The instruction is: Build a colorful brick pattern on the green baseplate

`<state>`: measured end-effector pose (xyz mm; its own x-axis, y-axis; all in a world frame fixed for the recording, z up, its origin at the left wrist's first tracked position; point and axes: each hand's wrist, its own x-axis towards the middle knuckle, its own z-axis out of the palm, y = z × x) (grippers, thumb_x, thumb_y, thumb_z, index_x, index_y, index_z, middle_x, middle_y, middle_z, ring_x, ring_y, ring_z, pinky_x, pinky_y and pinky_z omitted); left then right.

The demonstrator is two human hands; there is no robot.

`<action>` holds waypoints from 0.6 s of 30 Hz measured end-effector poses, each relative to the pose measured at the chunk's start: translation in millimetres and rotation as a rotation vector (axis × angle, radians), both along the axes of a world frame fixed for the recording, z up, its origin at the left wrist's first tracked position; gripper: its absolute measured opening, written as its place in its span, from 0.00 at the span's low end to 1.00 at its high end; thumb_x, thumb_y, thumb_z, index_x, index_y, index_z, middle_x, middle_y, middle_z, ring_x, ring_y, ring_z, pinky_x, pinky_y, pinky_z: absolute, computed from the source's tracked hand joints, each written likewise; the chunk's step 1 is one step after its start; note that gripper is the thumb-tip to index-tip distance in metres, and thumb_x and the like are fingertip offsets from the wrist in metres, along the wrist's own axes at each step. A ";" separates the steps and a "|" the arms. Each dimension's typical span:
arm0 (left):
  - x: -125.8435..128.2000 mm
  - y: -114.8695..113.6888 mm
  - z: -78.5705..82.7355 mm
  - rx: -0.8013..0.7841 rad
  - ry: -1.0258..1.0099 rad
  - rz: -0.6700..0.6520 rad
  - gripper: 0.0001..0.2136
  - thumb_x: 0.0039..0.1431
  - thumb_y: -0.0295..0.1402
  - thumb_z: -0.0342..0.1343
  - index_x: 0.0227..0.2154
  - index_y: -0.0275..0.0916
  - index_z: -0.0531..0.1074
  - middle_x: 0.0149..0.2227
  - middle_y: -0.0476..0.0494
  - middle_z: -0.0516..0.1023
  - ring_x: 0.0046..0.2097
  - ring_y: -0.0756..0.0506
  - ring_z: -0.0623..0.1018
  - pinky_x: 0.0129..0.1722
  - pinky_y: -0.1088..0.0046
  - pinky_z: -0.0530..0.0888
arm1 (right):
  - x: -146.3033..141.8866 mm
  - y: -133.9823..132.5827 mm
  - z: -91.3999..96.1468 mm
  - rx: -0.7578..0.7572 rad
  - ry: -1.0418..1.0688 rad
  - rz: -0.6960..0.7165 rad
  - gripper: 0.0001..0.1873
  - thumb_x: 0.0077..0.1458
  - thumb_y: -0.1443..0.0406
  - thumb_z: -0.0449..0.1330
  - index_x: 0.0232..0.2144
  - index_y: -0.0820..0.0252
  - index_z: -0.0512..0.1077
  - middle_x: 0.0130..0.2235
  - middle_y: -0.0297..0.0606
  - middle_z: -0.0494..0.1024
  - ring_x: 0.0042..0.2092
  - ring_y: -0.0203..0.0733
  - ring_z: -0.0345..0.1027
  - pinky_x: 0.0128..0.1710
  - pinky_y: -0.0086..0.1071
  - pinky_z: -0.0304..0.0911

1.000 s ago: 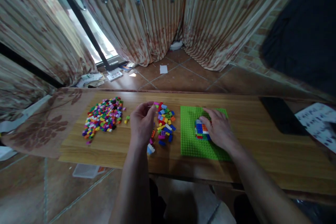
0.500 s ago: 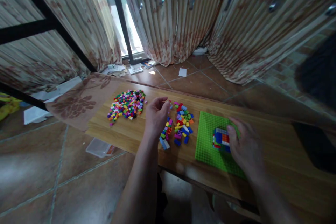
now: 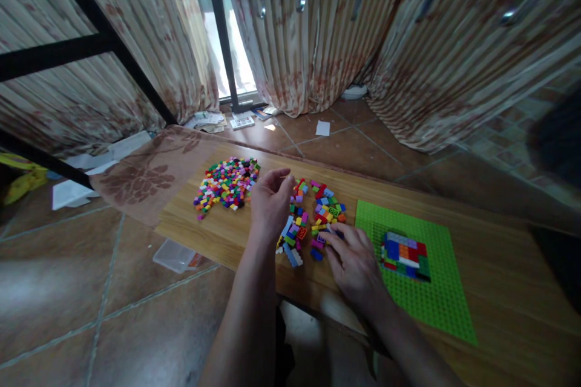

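My left hand (image 3: pixel 272 201) hovers above the table with thumb and fingertips pinched together; anything between them is too small or hidden to make out. Under and beside it lie loose toy building bricks (image 3: pixel 302 233) in mixed colours. My right hand (image 3: pixel 356 263) reaches over the right side of these bricks, thumb and fingers apart, fingertips at a few blue and yellow ones. To its right lies a green baseplate (image 3: pixel 436 302), bearing a built block of bricks (image 3: pixel 406 254) in blue, red, orange, white and green.
A larger heap of small bricks (image 3: pixel 229 181) lies further left on the wooden table (image 3: pixel 181 217). A dark flat object (image 3: pixel 556 260) is at the right end. On the floor are a clear plastic tray (image 3: pixel 173 255) and papers (image 3: pixel 323 128). Black metal bars (image 3: pixel 91 45) cross the upper left.
My right hand has left the brick block on the baseplate and moved left to the loose bricks, uncovering the block. My left hand keeps its pinch. The view has shifted slightly.
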<state>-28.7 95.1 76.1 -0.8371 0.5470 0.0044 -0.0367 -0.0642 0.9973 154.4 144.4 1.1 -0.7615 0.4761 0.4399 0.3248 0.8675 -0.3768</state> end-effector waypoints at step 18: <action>8.0 3.0 7.0 -0.058 0.008 -0.048 0.17 0.47 0.37 0.63 0.40 0.33 0.77 0.30 0.46 0.78 0.28 0.51 0.74 0.32 0.75 0.72 | -12.4 -6.9 8.5 -0.065 -0.054 -0.017 0.15 0.59 0.69 0.57 0.48 0.55 0.75 0.53 0.45 0.70 0.51 0.50 0.61 0.50 0.45 0.61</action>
